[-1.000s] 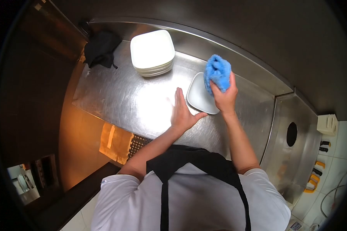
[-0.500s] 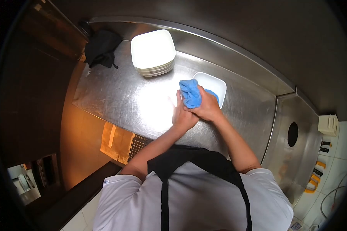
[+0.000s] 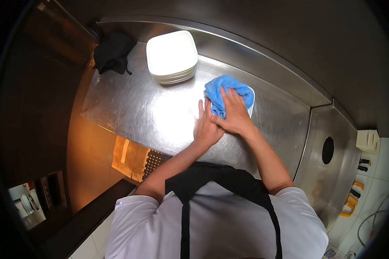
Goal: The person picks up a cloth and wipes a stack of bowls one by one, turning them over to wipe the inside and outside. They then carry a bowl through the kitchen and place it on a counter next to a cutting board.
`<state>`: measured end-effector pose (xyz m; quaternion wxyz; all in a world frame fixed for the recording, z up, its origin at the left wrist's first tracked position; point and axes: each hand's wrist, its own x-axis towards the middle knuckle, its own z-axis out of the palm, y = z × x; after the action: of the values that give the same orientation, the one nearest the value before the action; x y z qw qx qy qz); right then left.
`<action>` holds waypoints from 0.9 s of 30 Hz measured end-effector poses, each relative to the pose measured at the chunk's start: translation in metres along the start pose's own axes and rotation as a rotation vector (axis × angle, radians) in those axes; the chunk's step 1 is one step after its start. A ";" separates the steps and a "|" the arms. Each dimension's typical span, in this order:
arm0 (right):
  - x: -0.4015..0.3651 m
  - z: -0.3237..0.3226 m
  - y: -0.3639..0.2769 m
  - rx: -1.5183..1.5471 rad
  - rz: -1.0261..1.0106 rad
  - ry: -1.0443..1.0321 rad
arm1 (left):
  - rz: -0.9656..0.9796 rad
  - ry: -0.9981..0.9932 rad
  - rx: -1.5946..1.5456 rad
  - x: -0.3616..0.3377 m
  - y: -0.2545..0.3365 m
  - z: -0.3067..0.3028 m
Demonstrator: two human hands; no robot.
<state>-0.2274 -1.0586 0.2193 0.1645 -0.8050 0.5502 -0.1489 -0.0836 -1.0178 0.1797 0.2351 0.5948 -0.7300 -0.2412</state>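
A fluffy blue cloth [image 3: 224, 85] lies spread over a white square dish [image 3: 252, 108], hiding most of it. Only the dish's right edge and a little of its left side show. My right hand [image 3: 235, 113] rests on the cloth, fingers stretched out and spread flat across it, pressing it to the dish. Beside the dish's near left side is my left hand [image 3: 207, 128], its fingers extended and apart. Its inner side, against the dish and under my right thumb, is hidden, so its grip there does not show.
A stack of several white square dishes [image 3: 172, 54] stands behind on the steel counter [image 3: 129, 103]. Black fabric [image 3: 113, 52] lies at the far left corner. A steel panel with a dark oval hole [image 3: 328, 150] is to the right, near yellow-and-black handles [image 3: 349, 206].
The bunched cloth has been spread out over the dish. My right hand has gone from closed round the cloth to lying flat on it. My left hand has barely moved.
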 end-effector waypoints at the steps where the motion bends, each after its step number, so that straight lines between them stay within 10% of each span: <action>1: -0.001 -0.008 -0.009 0.029 0.002 -0.011 | 0.013 0.002 0.006 0.000 0.002 -0.002; 8: 0.008 -0.025 -0.037 0.454 0.299 -0.083 | 0.027 -0.078 0.080 0.000 0.001 -0.004; 12: 0.021 -0.037 -0.024 1.725 0.625 0.072 | 0.018 -0.008 -0.104 0.000 0.000 -0.001; 16: 0.024 -0.077 -0.005 1.147 0.329 0.457 | -0.038 0.054 -0.033 -0.010 0.004 -0.008; 21: 0.012 -0.046 0.025 -0.032 -0.013 0.374 | 0.211 0.068 0.028 0.008 0.019 -0.011; 27: 0.014 -0.019 -0.023 0.445 0.483 0.145 | 0.296 0.259 -0.471 0.024 -0.003 0.031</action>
<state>-0.2115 -1.0655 0.2471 0.3274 -0.5830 0.6893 -0.2790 -0.1052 -1.0392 0.1558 0.4901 0.4371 -0.6966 -0.2891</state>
